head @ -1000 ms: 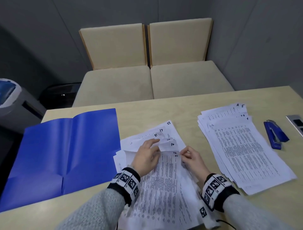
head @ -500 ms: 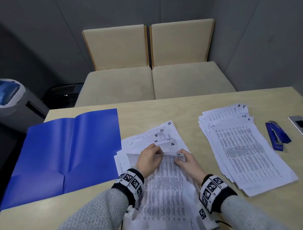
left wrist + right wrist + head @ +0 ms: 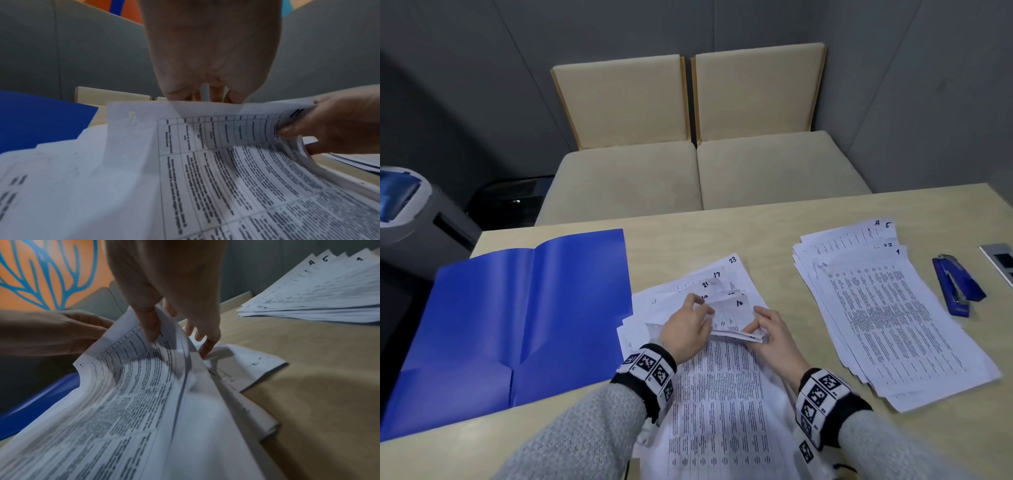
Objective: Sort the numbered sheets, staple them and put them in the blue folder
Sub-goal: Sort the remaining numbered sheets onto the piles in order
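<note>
Still mid-sort: left hand [image 3: 686,329] and right hand [image 3: 774,334] pinching curled sheets [image 3: 732,317] of the centre pile on the counter [image 3: 774,226], second pile [image 3: 887,308] at right, stapler [image 3: 955,287] untouched, folder [image 3: 517,318] open, empty at left.

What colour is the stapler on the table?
Blue; the stapler shows best in the head view, right of the paper stack.

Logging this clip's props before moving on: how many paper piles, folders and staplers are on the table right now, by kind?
Paper piles: 2, the pile being leafed through under both hands, and the pile set aside to the right.
Blue folder: 1, lying open at the left.
Blue stapler: 1, at the far right.
Total: 4.
</note>
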